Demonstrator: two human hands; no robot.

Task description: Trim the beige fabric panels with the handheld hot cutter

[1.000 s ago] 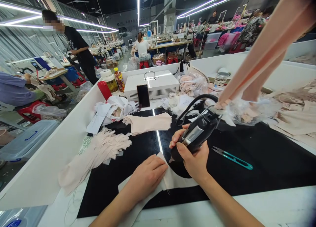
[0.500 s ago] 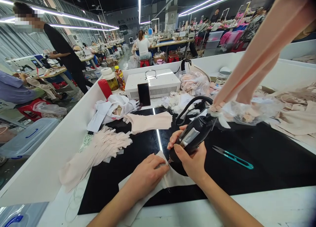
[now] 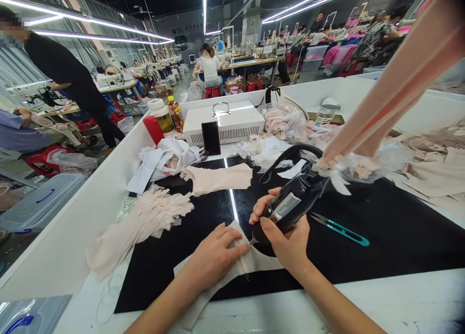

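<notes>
A black handheld electric tool (image 3: 292, 198) with a silver plate is gripped in my right hand (image 3: 285, 232), tilted, its narrow tip pointing down to the left. That tip is close beside the thumb of my left hand (image 3: 218, 254); I cannot tell whether it touches cloth. Under the left fingers lies a pale beige fabric piece (image 3: 263, 262), pressed against the black mat (image 3: 152, 283), with a corner poking out past the fingertips. Long pink cloth (image 3: 385, 91) is tied to the tool's rear end and stretches up to the right. Teal thread snips (image 3: 341, 230) lie to the right.
Stacks of beige fabric pieces (image 3: 221, 179) and a ruffled bundle (image 3: 145, 225) lie on the left. Behind stand a white metal box (image 3: 223, 123), a phone (image 3: 211, 138) and a jar (image 3: 162, 116). White walls (image 3: 72, 213) edge the table. Co-workers sit beyond.
The tool and my right hand have shifted slightly right and up, away from my left hand. My left hand stays on the fabric. A person in black at the left has moved further left.
</notes>
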